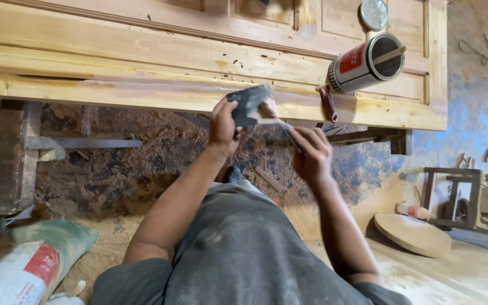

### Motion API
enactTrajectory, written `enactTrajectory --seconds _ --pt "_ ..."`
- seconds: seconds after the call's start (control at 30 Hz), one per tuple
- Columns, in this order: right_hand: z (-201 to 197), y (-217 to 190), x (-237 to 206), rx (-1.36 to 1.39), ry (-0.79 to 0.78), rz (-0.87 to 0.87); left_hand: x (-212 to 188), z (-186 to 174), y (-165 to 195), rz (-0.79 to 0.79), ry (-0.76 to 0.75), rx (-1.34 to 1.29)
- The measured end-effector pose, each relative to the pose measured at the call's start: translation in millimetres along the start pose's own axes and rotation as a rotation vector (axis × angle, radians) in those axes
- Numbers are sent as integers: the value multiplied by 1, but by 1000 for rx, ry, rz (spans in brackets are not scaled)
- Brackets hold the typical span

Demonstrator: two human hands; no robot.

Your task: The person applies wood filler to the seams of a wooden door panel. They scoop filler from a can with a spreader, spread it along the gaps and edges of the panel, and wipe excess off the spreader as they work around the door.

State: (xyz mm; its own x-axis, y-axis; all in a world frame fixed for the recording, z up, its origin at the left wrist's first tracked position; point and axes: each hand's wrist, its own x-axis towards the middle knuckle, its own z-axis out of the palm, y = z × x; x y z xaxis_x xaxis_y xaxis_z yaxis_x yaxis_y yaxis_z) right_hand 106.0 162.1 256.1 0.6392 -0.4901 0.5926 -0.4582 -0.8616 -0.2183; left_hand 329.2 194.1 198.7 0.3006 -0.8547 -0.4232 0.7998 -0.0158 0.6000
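From the head camera, your left hand (224,125) holds a dark grey, folded sheet of abrasive paper (248,105) up against the near edge of the pale wooden door panel (142,62), fingers clamped around it. Your right hand (310,153) pinches a thin flat blade (275,122) whose tip touches the sheet; those fingers are together on its handle end, which is partly hidden.

The risk, as I judge it: the blade lies close to your left thumb, so a slip could nick it. The open tin (365,62) rests tilted on the panel to the right with a stick (390,55) across its mouth; a knock to the panel could tip it over the fresh wood.

The tin is cylindrical, with a red and white label. At the near left on the floor lies a sack (26,265), white and green with a red patch.
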Motion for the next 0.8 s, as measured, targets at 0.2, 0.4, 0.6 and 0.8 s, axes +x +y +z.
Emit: enactTrajectory --seconds 0.2,0.4,0.6,0.8 --pt "-44 46 19 373 -185 265 -5 -12 17 -13 -248 61" --pt "-52 72 76 658 -545 636 -15 -13 38 -128 -446 158" --pt "8 58 72 644 -720 793 -15 -15 32 -86 -241 394" --pt "10 33 50 843 -729 744 -7 -21 23 213 42 829"
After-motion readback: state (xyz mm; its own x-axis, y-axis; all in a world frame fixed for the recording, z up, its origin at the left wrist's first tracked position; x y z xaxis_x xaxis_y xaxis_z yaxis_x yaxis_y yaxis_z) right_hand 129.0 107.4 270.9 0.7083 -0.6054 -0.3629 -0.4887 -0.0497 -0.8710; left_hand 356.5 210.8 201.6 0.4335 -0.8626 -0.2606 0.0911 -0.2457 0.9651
